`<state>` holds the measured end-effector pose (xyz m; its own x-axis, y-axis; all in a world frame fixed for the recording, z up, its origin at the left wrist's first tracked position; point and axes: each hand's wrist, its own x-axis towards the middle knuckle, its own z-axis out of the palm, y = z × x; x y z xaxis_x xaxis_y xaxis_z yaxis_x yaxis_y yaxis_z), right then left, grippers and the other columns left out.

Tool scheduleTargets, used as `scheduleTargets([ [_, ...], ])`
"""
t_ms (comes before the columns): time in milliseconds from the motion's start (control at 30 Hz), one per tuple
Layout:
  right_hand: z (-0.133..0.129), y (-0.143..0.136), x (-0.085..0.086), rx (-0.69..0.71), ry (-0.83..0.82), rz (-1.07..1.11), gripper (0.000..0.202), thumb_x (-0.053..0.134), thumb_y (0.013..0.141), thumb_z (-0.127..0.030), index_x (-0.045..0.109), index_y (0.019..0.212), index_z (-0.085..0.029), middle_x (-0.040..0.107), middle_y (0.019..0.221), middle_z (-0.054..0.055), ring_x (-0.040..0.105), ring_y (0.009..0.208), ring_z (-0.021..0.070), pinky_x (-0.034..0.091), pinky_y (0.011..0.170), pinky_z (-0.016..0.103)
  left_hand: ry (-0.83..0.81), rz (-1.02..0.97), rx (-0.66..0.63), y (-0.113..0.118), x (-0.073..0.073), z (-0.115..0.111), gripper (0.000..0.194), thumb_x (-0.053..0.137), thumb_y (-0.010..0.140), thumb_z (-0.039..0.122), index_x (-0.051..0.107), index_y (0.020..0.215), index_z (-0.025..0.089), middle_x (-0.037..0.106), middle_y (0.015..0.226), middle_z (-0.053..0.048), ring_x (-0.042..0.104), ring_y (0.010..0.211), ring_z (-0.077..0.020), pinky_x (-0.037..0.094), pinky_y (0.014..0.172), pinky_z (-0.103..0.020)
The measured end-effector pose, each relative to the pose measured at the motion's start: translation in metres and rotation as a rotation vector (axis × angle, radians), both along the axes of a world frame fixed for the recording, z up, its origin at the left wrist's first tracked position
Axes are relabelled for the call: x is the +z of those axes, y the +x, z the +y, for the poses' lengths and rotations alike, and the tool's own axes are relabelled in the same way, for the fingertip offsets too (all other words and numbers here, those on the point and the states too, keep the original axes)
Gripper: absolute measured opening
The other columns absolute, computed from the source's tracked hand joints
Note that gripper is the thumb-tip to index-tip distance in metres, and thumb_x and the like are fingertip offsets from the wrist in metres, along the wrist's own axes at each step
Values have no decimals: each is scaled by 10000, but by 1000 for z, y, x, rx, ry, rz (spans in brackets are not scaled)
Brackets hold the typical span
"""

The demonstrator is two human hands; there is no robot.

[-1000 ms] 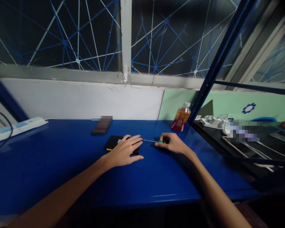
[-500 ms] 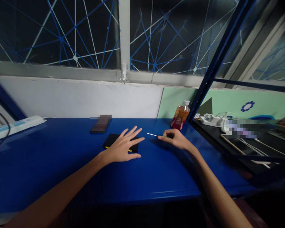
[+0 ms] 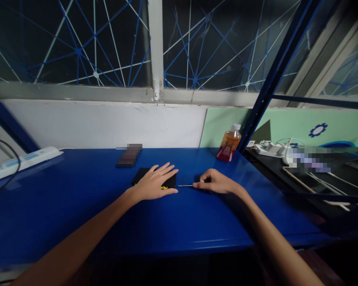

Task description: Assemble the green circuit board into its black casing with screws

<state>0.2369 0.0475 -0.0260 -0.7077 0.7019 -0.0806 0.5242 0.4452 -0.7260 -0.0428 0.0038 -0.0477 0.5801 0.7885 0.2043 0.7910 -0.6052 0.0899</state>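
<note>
A flat black item (image 3: 142, 173) with yellow markings along its near edge lies on the blue table (image 3: 179, 222). My left hand (image 3: 155, 182) rests over it, palm down with the fingers spread, and covers much of it. To the right, my right hand (image 3: 213, 181) pinches a thin metal tool (image 3: 184, 185), its handle hidden in the fingers. The tool points left, and its tip is at or very near the right edge of the black item.
Behind my left hand lies a dark, blurred-out flat object (image 3: 128, 157). An orange drink bottle (image 3: 229, 143) stands at the back right, by a blue metal post. A white power strip (image 3: 26, 162) sits at the left; cables (image 3: 325, 182) lie on a black surface at right.
My right hand has come nearer and lower, bringing the tool's tip to the black item's right edge. My left hand has flattened onto the item, its fingers a little closer together.
</note>
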Motion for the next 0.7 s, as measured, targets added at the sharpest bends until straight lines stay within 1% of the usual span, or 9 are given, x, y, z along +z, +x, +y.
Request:
scheduleTargets([
  [133, -1, -3, 0, 14, 17, -3, 507, 554, 806, -614, 554, 557, -171, 452, 489, -36, 319, 458, 81, 242, 453, 253, -24, 15, 12, 0, 0, -1, 729, 388, 875, 696, 235, 1484, 325, 312, 1533, -69, 272, 1406, -319, 216, 1105, -544],
  [300, -1, -2, 1, 5, 8, -8, 500, 567, 795, -615, 577, 571, -168, 485, 495, -31, 357, 465, 84, 269, 466, 253, -8, 32, 13, 0, 0, -1, 728, 365, 886, 692, 218, 1490, 314, 339, 1520, -88, 302, 1390, -321, 213, 1106, -537],
  [467, 0, -1, 0, 10, -4, -7, 495, 577, 787, -620, 573, 574, -173, 491, 499, -30, 363, 461, 87, 275, 466, 255, -5, 39, 9, 0, 0, -1, 730, 365, 886, 693, 211, 1491, 315, 351, 1513, -96, 320, 1379, -324, 218, 1103, -538],
  [700, -3, -2, 2, 9, 40, -14, 496, 573, 792, -613, 547, 555, -177, 449, 507, -37, 321, 477, 84, 245, 472, 259, 43, 19, -16, -2, -4, 0, 710, 379, 892, 676, 235, 1486, 314, 374, 1501, -85, 337, 1369, -318, 205, 1114, -518],
])
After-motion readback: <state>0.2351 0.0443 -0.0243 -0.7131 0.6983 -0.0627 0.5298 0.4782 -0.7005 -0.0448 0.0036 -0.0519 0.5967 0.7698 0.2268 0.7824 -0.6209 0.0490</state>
